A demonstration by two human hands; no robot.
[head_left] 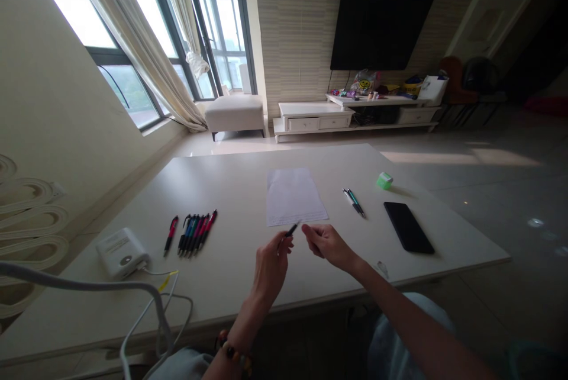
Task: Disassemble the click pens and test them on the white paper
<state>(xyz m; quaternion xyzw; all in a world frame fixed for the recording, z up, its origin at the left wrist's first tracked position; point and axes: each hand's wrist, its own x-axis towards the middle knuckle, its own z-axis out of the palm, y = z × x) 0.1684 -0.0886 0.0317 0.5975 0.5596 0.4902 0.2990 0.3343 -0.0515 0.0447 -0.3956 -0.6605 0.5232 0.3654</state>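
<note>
My left hand is closed around a short dark pen piece whose thin tip points up to the right. Just to its right, my right hand is curled with thumb and fingers together; whatever it may hold is hidden. Both hands hover over the near edge of a white sheet of paper, which has faint lines of marks along its lower part. Two pens, one white and one teal, lie right of the sheet. To the left lie a row of several coloured pens and a separate red pen.
A white table carries everything. On it are a black phone, a small green container, a small clear piece and a white boxy device with cables looping over the near left edge.
</note>
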